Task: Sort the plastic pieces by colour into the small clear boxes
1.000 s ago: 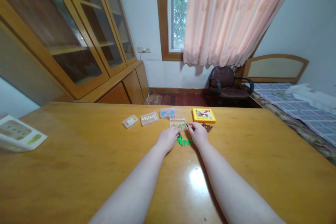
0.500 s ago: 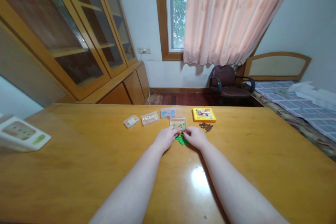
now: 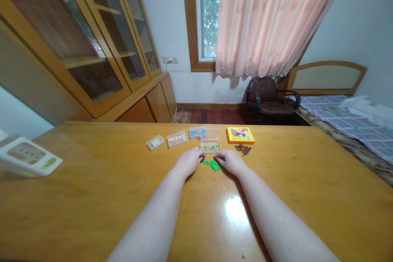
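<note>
A loose pile of small green pieces (image 3: 214, 166) lies on the wooden table between my hands. Just behind it stands a shallow clear plastic box (image 3: 201, 146) with several green pieces inside. My left hand (image 3: 190, 161) rests at the pile's left edge, its fingers curled together. On the other side, my right hand (image 3: 230, 161) has its thumb and fingers pinched close above the pile's right part. Whatever sits in either set of fingertips is too small or too hidden to make out.
Behind stand clear boxes: one with blue pieces (image 3: 198, 132), one with cream pieces (image 3: 177, 139), and a smaller box (image 3: 155, 142). Brown pieces (image 3: 243, 149) lie before a yellow box (image 3: 240, 135) on the right. A white plastic object (image 3: 30, 157) stands far left on the table (image 3: 107, 196).
My hands have drawn apart, the left one moving a little left. More of the green pile and of the clear box's front now shows.
</note>
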The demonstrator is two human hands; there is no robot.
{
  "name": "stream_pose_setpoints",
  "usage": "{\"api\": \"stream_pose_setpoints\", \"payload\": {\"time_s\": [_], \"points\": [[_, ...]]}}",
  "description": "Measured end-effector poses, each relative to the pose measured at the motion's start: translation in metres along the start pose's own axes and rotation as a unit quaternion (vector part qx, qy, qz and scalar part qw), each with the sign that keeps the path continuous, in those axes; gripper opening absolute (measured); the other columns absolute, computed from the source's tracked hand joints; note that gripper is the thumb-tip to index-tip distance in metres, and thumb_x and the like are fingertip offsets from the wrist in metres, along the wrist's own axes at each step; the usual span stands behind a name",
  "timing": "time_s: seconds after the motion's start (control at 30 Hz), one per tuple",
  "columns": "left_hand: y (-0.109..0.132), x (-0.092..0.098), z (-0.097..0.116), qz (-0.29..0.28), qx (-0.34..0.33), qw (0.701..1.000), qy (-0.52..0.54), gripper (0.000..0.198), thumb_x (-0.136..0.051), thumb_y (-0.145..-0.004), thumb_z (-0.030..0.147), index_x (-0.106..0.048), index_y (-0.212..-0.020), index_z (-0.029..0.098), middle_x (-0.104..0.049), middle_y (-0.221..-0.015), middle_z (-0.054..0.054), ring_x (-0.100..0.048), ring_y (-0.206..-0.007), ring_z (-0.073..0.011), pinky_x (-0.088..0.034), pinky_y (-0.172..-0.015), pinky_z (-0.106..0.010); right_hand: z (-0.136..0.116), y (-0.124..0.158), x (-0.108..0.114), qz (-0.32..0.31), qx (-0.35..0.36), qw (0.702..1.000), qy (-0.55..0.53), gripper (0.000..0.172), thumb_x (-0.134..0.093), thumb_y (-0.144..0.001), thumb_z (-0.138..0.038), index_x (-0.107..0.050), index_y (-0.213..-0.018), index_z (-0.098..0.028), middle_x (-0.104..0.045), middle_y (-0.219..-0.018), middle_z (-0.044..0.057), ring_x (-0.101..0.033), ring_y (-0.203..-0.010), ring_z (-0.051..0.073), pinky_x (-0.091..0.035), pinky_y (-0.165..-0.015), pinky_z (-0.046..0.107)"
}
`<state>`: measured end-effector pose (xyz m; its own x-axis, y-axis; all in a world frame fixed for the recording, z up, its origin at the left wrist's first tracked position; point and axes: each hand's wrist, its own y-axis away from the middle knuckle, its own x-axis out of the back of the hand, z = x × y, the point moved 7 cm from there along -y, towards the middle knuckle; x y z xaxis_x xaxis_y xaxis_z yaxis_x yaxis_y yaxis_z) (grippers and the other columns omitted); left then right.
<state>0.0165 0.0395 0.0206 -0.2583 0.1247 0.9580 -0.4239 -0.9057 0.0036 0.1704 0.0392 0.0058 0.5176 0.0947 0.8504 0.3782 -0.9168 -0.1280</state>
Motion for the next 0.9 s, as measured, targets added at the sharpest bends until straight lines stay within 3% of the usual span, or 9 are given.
{"api": "stream_pose_setpoints", "payload": {"time_s": [0.23, 0.43, 0.6, 0.8, 0.9], "points": [[-0.001, -0.007, -0.004, -0.012, -0.008, 1.0, 0.019, 0.017, -0.054, -0.082, 0.023, -0.065, -0.095, 0.026, -0.064, -0.098, -0.003, -0.061, -0.09, -0.018, -0.044, -0.081, -0.027, 0.001, 0.0, 0.004, 0.033, -0.008, 0.999, -0.003, 0.019, -0.053, -0.084, -0.029, -0.071, -0.087, -0.022, -0.071, -0.087, 0.005, -0.063, -0.08, 0.017, -0.043, -0.071, 0.024], [-0.003, -0.008, 0.004, 0.002, -0.031, 0.999, 0.023, 0.014, -0.054, -0.081, 0.021, -0.065, -0.09, 0.023, -0.065, -0.093, -0.003, -0.061, -0.085, -0.0185, -0.045, -0.077, -0.027, 0.012, -0.001, 0.013, 0.129, -0.049, 0.987, -0.086, 0.021, -0.052, -0.083, -0.026, -0.07, -0.091, -0.018, -0.07, -0.087, 0.006, -0.062, -0.079, 0.017, -0.045, -0.072, 0.027], [-0.004, -0.009, 0.011, -0.004, -0.021, 0.999, 0.024, 0.017, -0.048, -0.086, 0.024, -0.064, -0.089, 0.02, -0.066, -0.091, -0.005, -0.061, -0.081, -0.0189, -0.045, -0.072, -0.028, 0.022, -0.001, 0.018, 0.192, -0.083, 0.975, -0.079, 0.023, -0.051, -0.083, -0.028, -0.069, -0.093, -0.018, -0.07, -0.088, 0.006, -0.062, -0.08, 0.018, -0.046, -0.074, 0.028], [-0.005, -0.009, 0.018, -0.005, -0.031, 0.999, 0.026, 0.016, -0.047, -0.087, 0.024, -0.063, -0.091, 0.02, -0.065, -0.094, -0.005, -0.06, -0.084, -0.0183, -0.045, -0.074, -0.027, 0.026, -0.006, 0.011, 0.137, -0.088, 0.985, -0.06, 0.024, -0.051, -0.084, -0.025, -0.069, -0.099, -0.019, -0.069, -0.099, 0.007, -0.062, -0.094, 0.02, -0.045, -0.085, 0.031], [-0.006, -0.005, 0.019, 0.019, -0.029, 0.998, 0.043, 0.017, -0.046, -0.088, 0.026, -0.062, -0.092, 0.02, -0.064, -0.095, -0.004, -0.059, -0.086, -0.0173, -0.044, -0.076, -0.027, 0.029, -0.005, 0.012, 0.146, -0.092, 0.981, -0.083, 0.026, -0.049, -0.085, -0.025, -0.068, -0.103, -0.02, -0.069, -0.103, 0.007, -0.061, -0.097, 0.02, -0.044, -0.087, 0.031]]}}
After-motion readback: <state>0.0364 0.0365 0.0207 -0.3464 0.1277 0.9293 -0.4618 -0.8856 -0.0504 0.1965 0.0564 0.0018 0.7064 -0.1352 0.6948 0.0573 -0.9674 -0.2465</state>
